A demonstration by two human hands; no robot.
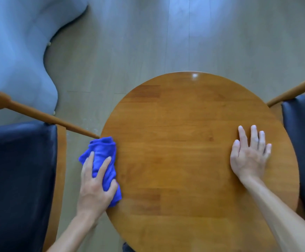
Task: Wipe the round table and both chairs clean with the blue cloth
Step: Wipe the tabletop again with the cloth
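The round wooden table [184, 142] fills the middle of the view. A crumpled blue cloth [103, 155] lies on its left rim and partly overhangs it. My left hand [95, 186] presses down on the cloth, fingers spread over it and the thumb tucked against its right side. My right hand [249, 155] lies flat on the right part of the tabletop with the fingers straight. One chair with a dark blue seat [19, 179] stands to the left, another [304, 142] to the right.
A wooden chair armrest [44, 117] reaches from the left to the table's rim. Another armrest [293, 91] angles in at the right. A light blue sofa [15, 51] stands at the back left. Wood-look flooring [148, 42] lies beyond the table.
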